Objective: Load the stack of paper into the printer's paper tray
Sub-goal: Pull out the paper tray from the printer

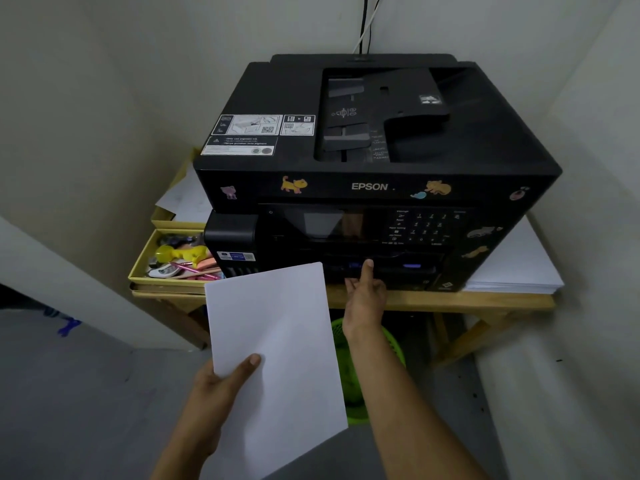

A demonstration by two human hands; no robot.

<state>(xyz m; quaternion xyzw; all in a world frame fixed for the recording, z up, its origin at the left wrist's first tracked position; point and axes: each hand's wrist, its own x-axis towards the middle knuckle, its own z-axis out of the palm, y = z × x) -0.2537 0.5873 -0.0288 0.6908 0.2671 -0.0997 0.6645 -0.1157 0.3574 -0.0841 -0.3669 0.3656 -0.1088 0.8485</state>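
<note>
Left hand [221, 386]: I grip the near left corner of the stack of paper [277, 358], thumb on top and fingers beneath, so that my other hand stays free for the printer.
Stack of paper: it is in the air, in front of the surface and below the printer's front, not yet loaded. Its long axis runs from me toward the printer, leaning slightly left; a short edge leads, which I judge suits feeding it in lengthwise.
Right hand [365, 296]: my thumb presses against the lower front of the printer while the fingers curl under the edge there. I take this to be a hold on the paper tray [384, 271], ready to pull it out, though the dark front hides its outline.
Green basket [349, 341]: on the floor under the surface.
Wooden surface [450, 301]: carries the printer, a yellow tray of pens [166, 268] on the left and spare paper [516, 268] on the right.
Epson printer [374, 161]: lid closed, front panel facing me.
</note>
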